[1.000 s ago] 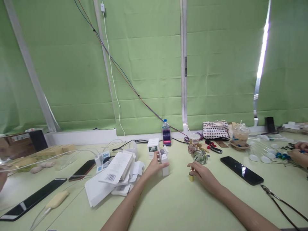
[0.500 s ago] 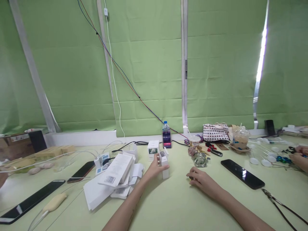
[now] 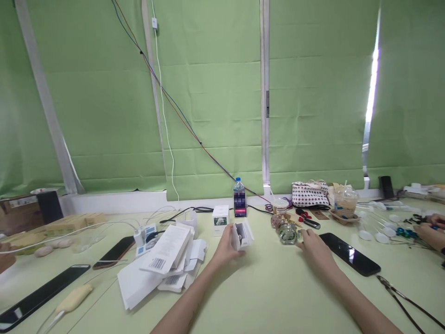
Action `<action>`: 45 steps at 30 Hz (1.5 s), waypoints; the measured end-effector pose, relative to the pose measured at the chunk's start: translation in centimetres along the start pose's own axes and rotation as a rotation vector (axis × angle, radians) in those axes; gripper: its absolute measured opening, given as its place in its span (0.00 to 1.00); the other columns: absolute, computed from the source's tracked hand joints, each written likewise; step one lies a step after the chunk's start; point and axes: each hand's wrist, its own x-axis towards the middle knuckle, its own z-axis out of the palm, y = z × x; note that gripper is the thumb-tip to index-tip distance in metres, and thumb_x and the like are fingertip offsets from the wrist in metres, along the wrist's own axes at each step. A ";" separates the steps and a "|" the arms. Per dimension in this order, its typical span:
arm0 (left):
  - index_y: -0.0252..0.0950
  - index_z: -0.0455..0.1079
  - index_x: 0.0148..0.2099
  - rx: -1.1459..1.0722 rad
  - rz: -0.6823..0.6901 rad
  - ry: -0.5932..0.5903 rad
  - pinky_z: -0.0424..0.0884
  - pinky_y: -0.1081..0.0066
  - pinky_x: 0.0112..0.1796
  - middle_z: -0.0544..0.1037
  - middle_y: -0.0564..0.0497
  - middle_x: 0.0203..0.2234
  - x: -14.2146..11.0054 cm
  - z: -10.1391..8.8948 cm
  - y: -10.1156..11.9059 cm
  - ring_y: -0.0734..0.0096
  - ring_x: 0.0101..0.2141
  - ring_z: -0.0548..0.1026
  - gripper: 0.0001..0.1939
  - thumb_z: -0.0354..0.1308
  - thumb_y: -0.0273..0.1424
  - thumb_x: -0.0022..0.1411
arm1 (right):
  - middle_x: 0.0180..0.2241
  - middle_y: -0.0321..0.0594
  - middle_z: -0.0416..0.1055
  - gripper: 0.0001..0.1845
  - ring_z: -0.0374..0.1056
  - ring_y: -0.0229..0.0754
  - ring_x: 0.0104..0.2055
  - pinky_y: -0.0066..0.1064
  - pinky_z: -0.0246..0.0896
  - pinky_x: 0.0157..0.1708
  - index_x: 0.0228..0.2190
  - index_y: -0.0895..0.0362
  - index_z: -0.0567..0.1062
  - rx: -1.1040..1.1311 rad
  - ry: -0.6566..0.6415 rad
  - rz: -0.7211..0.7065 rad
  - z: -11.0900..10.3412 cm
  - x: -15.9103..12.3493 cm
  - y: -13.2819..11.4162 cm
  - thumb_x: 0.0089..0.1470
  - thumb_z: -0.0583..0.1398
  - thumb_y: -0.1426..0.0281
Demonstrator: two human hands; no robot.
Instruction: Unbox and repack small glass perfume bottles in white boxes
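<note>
My left hand [image 3: 225, 247] grips a small white box [image 3: 247, 235] with its flaps open. The box is tilted so that its inside faces me, and something small shows in it, too small to name. On the right, my right hand [image 3: 315, 248] is just beside a clear glass dish [image 3: 288, 234]. Its fingers are bent together at a small shiny thing by the dish, which I cannot make out. Behind my left hand stands a white box with a plant picture [image 3: 220, 221].
Flattened white cartons [image 3: 167, 255] are piled at left. A water bottle [image 3: 239, 199] stands behind the boxes. To the right lie a black phone [image 3: 349, 253], pliers [image 3: 391, 285] and an iced drink cup [image 3: 346, 202]. Another person's hand [image 3: 431, 232] is at the far right.
My left hand has tipped the open box so its inside faces me. My right hand has moved right and forward to the glass dish; the small dark thing seen at its fingertips no longer shows.
</note>
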 end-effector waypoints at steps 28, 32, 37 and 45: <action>0.46 0.56 0.61 0.411 0.246 -0.202 0.65 0.64 0.44 0.61 0.51 0.39 -1.0 -0.4 2.1 0.57 0.45 0.63 0.48 0.68 0.30 0.36 | 0.34 0.40 0.67 0.08 0.59 0.45 0.38 0.34 0.55 0.35 0.25 0.58 0.72 0.278 0.142 -0.523 2.2 1.3 -12.2 0.47 0.59 0.82; 0.46 0.57 0.59 0.436 0.282 -0.214 0.65 0.64 0.44 0.61 0.51 0.39 -0.7 -0.4 2.8 0.57 0.44 0.62 0.46 0.68 0.28 0.37 | 0.33 0.41 0.65 0.10 0.58 0.45 0.36 0.34 0.57 0.34 0.25 0.58 0.69 0.306 0.148 -0.530 1.5 1.6 -11.6 0.49 0.56 0.83; 0.45 0.57 0.58 0.555 0.343 -0.172 0.65 0.63 0.45 0.61 0.49 0.42 0.0 -0.8 2.2 0.56 0.45 0.62 0.44 0.66 0.24 0.37 | 0.33 0.41 0.63 0.09 0.57 0.45 0.36 0.37 0.59 0.36 0.27 0.56 0.67 0.342 0.160 -0.541 0.6 2.2 -10.4 0.52 0.53 0.81; 0.42 0.57 0.57 0.889 0.296 0.045 0.63 0.60 0.47 0.61 0.44 0.47 1.1 -2.5 0.3 0.52 0.51 0.59 0.38 0.59 0.19 0.42 | 0.34 0.39 0.59 0.10 0.61 0.42 0.36 0.32 0.64 0.35 0.29 0.55 0.66 0.586 0.079 -0.491 -0.6 3.0 -8.0 0.51 0.50 0.81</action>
